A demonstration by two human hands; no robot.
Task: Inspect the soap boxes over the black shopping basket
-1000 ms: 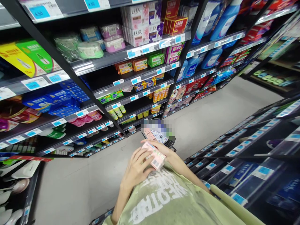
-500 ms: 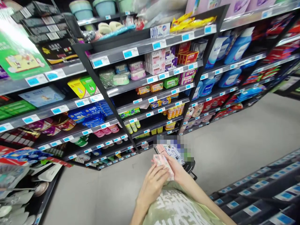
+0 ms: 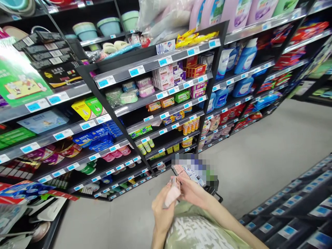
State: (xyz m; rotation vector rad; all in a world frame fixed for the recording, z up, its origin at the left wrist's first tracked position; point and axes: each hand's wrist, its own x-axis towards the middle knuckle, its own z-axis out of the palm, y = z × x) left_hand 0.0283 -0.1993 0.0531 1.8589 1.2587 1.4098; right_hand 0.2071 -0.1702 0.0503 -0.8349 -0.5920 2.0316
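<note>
A small pale pink soap box point(image 3: 173, 194) is held in front of my body, much like the pink LUX boxes on the shelf. It is tilted, and one plain pale pink face shows. My left hand point(image 3: 162, 204) is closed round its near left side. From the right, my right hand point(image 3: 191, 191) grips its far end, with some fingertips hidden behind it. Just beyond my hands stands a dark cart or basket point(image 3: 219, 193) holding pink packs point(image 3: 179, 170) and other goods, partly blurred out by pixels.
Ahead, a tall shelf unit carries LUX soap boxes point(image 3: 164, 77), yellow packets point(image 3: 195, 36) and blue detergent bottles point(image 3: 246, 57). A rack of utensils point(image 3: 41, 230) stands at the lower left. Shelf edges with price tags point(image 3: 287, 231) run along the lower right. Grey floor point(image 3: 259, 152) lies between.
Both hands have turned the soap box, so a plain face shows instead of the printed one. My left hand has shifted from lying over the box to its side. The view has moved slightly.
</note>
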